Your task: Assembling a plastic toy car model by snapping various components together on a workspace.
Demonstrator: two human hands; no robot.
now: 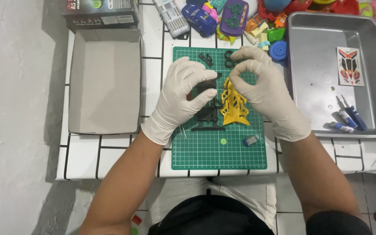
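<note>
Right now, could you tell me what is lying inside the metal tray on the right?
In the metal tray lie a sticker sheet and small blue-handled tools. Its far-right edge runs out of view, so anything there is unseen.

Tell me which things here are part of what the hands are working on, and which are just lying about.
In hand:
left hand on the black frame part
right hand on the yellow body shell
green cutting mat under both

Lying about:
open cardboard box
metal tray holding a sticker sheet and small tools
pile of coloured toy parts
small grey part on the mat
</note>
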